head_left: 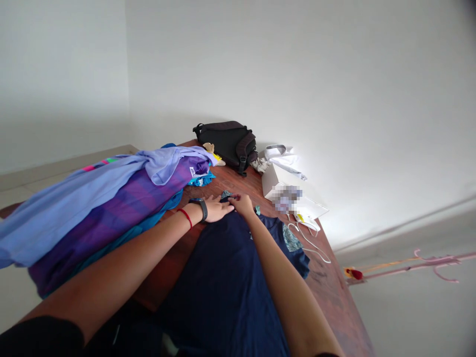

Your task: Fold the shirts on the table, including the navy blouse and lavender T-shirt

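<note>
A dark navy garment (226,267) with patterned grey-green patches lies spread over the brown table (330,287), its near part running down toward my body. My left hand (218,209), with a dark watch and a red string on the wrist, lies flat with fingers stretched on the garment's far edge. Right beside it, my right hand (241,204) has its fingers bent together in a pinch at that same edge, on the cloth. A patterned bit of the garment shows just beyond the fingertips.
A pile of clothes, with a lavender one (122,181) over a purple one (137,208), covers the table's left side. At the back stand a black backpack (223,141) and a white box (274,182). A white cable (314,248) lies right; a pink stand (412,267) is beyond.
</note>
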The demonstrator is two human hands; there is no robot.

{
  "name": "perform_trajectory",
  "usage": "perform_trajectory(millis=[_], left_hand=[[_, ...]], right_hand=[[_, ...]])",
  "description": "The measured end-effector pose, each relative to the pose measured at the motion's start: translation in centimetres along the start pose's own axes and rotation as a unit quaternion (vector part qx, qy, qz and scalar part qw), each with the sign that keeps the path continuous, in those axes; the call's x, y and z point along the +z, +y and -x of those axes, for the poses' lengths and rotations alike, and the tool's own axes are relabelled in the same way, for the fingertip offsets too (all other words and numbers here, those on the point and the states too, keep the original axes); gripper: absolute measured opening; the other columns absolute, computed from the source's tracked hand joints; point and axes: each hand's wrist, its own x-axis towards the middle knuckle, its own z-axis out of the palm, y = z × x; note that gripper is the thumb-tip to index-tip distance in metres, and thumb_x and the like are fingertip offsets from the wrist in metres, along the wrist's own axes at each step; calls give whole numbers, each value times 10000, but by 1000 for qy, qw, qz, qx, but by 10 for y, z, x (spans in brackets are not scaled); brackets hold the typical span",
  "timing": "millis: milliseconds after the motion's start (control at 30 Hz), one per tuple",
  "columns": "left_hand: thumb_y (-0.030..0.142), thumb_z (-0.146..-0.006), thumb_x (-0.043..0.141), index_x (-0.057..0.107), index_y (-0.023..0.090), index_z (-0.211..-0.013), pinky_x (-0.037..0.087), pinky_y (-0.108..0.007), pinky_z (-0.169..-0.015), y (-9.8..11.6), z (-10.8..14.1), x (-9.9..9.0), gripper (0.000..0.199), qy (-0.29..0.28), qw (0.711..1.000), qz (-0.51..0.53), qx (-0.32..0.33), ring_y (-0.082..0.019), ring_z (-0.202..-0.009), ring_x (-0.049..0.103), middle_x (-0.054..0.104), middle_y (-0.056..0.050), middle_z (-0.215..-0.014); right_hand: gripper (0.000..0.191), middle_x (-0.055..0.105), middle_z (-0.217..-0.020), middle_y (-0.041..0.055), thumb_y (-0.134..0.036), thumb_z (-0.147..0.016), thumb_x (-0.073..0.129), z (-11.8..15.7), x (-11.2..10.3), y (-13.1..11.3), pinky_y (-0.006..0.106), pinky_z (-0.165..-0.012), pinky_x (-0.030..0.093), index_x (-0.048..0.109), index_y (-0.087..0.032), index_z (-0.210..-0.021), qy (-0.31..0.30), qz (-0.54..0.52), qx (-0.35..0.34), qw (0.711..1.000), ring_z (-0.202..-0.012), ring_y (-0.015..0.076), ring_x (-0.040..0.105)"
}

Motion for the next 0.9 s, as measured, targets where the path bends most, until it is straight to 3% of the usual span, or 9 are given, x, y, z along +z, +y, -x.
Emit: perform_trajectory(millis=[133,267,333,467,600,667,767,900], left_hand=[[434,-1060,237,631,193,-1307,389,-369,-1089,-12,-9,-19,524,71,996,20,40,-258,-1279,572,649,-116,-1341],[337,-1038,374,626,201,-1306,386,-337,-1108,-20,-15,-11,392,96,992,25,81,-227,-1290,563,637,-95,-1359],[326,-1001,478,580,238,-1372,355,-344,-1146,-23,-18,0,395,92,989,21,112,-222,-1359,500,570,-72,-1447],[417,-931,610,447,237,-1493,287,-441,-1197,-30,-24,18,612,71,989,-23,126,-289,-1472,336,346,-109,-1606],[446,-956,569,410,201,-1512,226,-457,-1224,-35,-29,29,628,94,991,-11,93,-296,-1493,290,339,-129,-1607],[422,-994,502,441,207,-1490,225,-438,-1226,-37,-33,30,544,109,990,12,88,-270,-1480,325,401,-108,-1578],[328,-1022,425,528,204,-1415,325,-387,-1177,-40,-44,26,425,119,990,28,78,-228,-1389,467,540,-92,-1475],[229,-929,562,611,172,-1321,451,-306,-1052,-44,-63,11,399,109,991,41,72,-206,-1209,620,670,-93,-1310]], right_hand=[[230,677,-715,2,-313,-793,711,9,0,-1,286,-719,488,740,-191,-986,21,43,-25,999,-705,185,648],[319,699,-869,37,-321,-820,694,25,1,-4,321,-800,487,677,-197,-1114,36,68,-54,996,-825,214,656],[334,702,-936,53,-293,-830,680,32,2,-6,330,-831,484,647,-206,-1150,41,73,-65,994,-884,222,657],[295,696,-959,55,-273,-843,641,42,2,-5,334,-827,486,615,-220,-1131,53,76,-69,993,-910,225,654],[265,669,-863,17,-321,-814,644,51,3,0,304,-748,478,589,-220,-1053,84,46,-71,993,-781,202,631],[194,647,-791,3,-329,-815,629,55,5,3,286,-704,459,597,-213,-967,95,22,-80,992,-707,188,605],[157,606,-689,-12,-359,-831,602,61,7,6,271,-648,430,617,-207,-867,104,-8,-80,991,-636,178,569],[183,601,-676,-13,-354,-830,597,64,9,6,272,-660,426,672,-197,-890,102,-39,-78,991,-639,177,574]])
